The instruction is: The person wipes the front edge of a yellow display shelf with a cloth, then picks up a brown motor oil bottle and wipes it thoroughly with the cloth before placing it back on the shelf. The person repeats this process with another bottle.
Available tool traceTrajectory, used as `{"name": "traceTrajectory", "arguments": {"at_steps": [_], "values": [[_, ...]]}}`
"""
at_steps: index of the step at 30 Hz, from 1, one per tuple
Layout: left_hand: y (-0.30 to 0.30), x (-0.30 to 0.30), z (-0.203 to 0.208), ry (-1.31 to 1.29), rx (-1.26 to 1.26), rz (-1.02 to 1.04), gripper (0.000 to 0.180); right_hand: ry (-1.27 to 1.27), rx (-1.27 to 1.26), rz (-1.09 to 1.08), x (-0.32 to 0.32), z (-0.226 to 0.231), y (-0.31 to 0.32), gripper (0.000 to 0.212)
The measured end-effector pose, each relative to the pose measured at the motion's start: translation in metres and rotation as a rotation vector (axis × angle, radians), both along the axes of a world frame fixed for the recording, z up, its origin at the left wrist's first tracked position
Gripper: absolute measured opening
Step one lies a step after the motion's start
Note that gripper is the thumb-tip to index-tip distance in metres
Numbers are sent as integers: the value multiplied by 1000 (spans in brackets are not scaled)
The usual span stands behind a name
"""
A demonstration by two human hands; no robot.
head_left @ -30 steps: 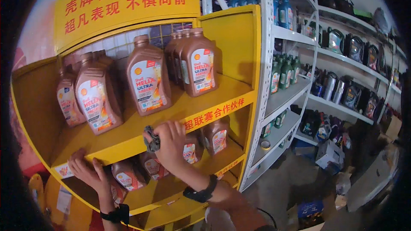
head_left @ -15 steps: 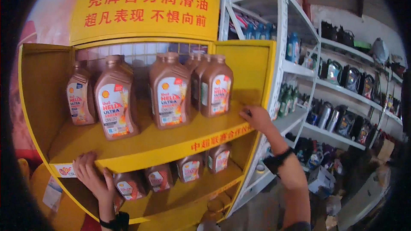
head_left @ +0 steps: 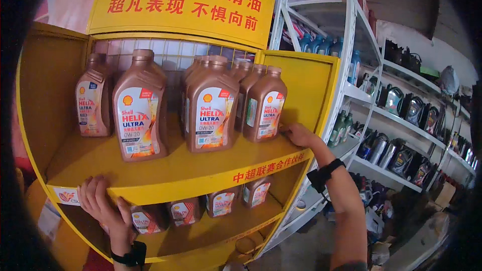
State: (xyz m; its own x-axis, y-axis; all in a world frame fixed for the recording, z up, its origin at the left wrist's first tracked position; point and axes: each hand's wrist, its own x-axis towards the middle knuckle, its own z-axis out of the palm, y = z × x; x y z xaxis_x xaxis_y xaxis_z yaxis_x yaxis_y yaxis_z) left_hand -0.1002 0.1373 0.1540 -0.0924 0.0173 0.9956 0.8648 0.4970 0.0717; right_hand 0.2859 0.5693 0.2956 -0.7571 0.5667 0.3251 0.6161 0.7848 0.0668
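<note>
My left hand (head_left: pixel 103 206) rests at the front left edge of the yellow shelf (head_left: pixel 186 173), its fingers spread over the lip and the thumb apart. On the same shelf, my right hand (head_left: pixel 299 134) is low beside the base of the rightmost brown oil bottle (head_left: pixel 268 105). Its fingers are curled, and their tips are partly hidden; whether they hold anything small does not show. Left of that bottle stand a brown oil bottle (head_left: pixel 212 108) in the middle and another brown oil bottle (head_left: pixel 142 108), with more bottles behind. A slimmer brown bottle (head_left: pixel 94 98) stands at the far left.
Below, a lower shelf (head_left: pixel 196 233) carries a row of brown bottles (head_left: pixel 221 203). The cabinet's yellow right side panel (head_left: pixel 306 83) rises beside my right arm. White metal racks (head_left: pixel 386 108) with bottles and jugs stand to the right, with boxes (head_left: pixel 444 194) near the floor.
The view has shifted, and the shelf looks nearer. My right hand has moved in against the base of the rightmost bottle. My left hand stays on the shelf edge.
</note>
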Motion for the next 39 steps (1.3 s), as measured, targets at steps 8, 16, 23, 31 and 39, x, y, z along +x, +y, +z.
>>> {"name": "traceTrajectory", "arguments": {"at_steps": [8, 16, 23, 31, 39], "values": [[-16, 2, -3, -38, -40, 20, 43, 190, -115, 248, 17, -8, -90, 28], [-7, 6, 3, -30, -37, -75, 43, 88, 414, -239, 28, -24, 41, 13], [-9, 9, 8, -33, 47, -52, 39, 322, 250, -169, 1, -47, -74, 21], [-1, 16, 11, -64, 127, -85, 37, 1053, 307, 242, -139, -102, -240, 18], [-5, 17, 12, -47, 23, -74, 38, 1009, 338, 556, -234, -123, -320, 33]]}}
